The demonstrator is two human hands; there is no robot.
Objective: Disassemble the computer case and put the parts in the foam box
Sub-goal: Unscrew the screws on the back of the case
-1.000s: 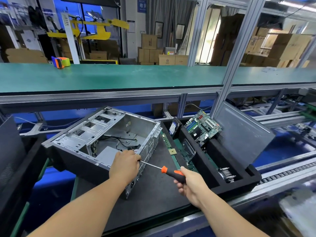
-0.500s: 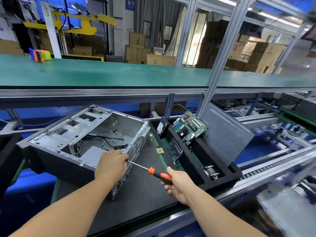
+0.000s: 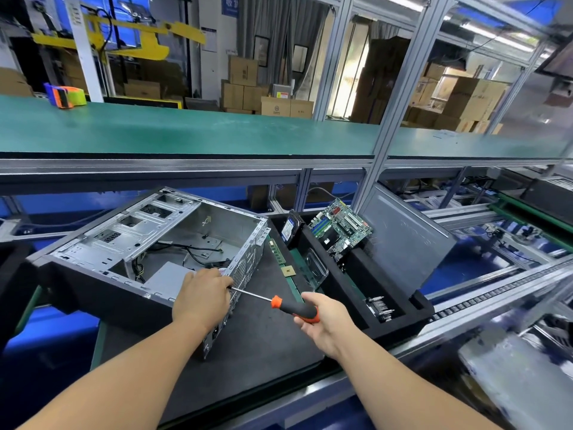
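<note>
One case (image 3: 161, 240), one screwdriver (image 3: 288, 307), two hands (image 3: 203, 297).

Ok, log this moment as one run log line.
left hand on computer case | right hand holds screwdriver | tip at rear panel | motherboard in foam box

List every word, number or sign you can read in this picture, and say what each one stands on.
"收货" (partly cut off): blue wall sign.
Red-and-white label on grey box: too small.
Cardboard carton logo: blurred.
Hard drive label: unreadable.
Motherboard markings: too small.
</note>
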